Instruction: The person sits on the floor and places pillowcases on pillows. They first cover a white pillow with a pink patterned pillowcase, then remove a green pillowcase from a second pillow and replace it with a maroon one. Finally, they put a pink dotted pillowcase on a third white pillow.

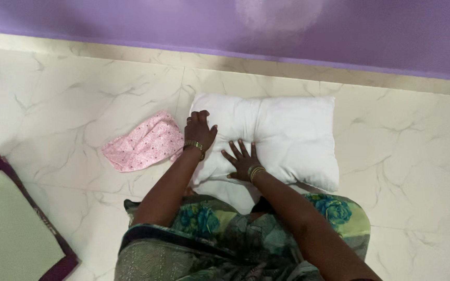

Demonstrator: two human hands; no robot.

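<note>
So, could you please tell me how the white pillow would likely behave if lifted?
The pillow is probably soft: it dents under the right hand. Likely light and floppy, sagging when lifted. It may slide easily on the glossy floor.

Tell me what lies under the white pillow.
The white pillow rests on the marble floor tiles, with both hands, left hand and right hand, pressing on top. Anything between pillow and floor is covered and cannot be seen.

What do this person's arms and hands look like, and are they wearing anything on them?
Both arms are bare, with no sleeves showing. The left hand has a gold-coloured bangle at the wrist and what seems to be a ring on one finger. The right hand has thin gold-coloured bangles at the wrist. No gloves.
</note>
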